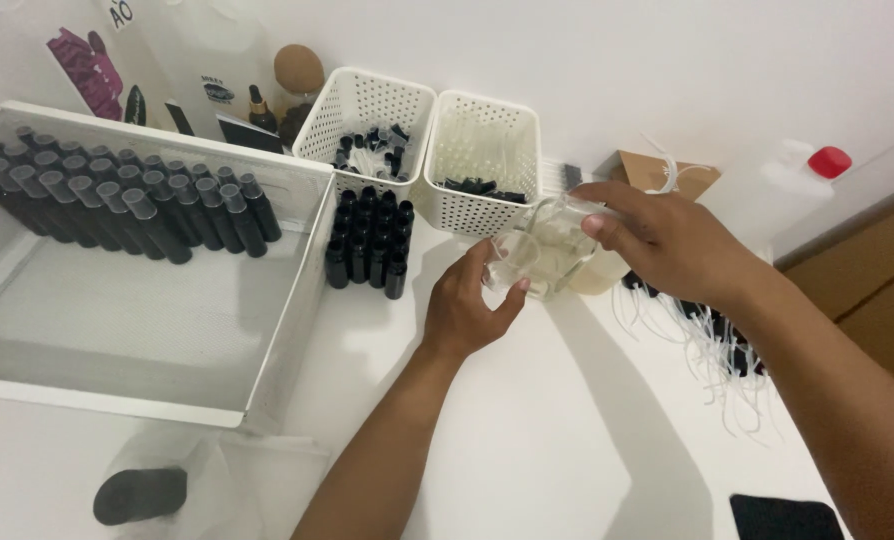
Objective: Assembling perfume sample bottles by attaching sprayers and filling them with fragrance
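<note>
Tilting glass jar (pixel 557 235) between hands (pixel 467 305)

Two bare forearms come up from the bottom edge of the head view, each ending in an uncovered hand. The left hand (pixel 464 312) has no glove, ring or bracelet, and no sleeve shows anywhere along its forearm (bare right down to the frame edge). The right hand (pixel 669 243) is likewise ungloved, with no watch or band at the wrist; its forearm runs off the right-hand corner with no cuff visible. The fingernails appear short and unpainted, though the picture is too soft there to be sure.
</note>
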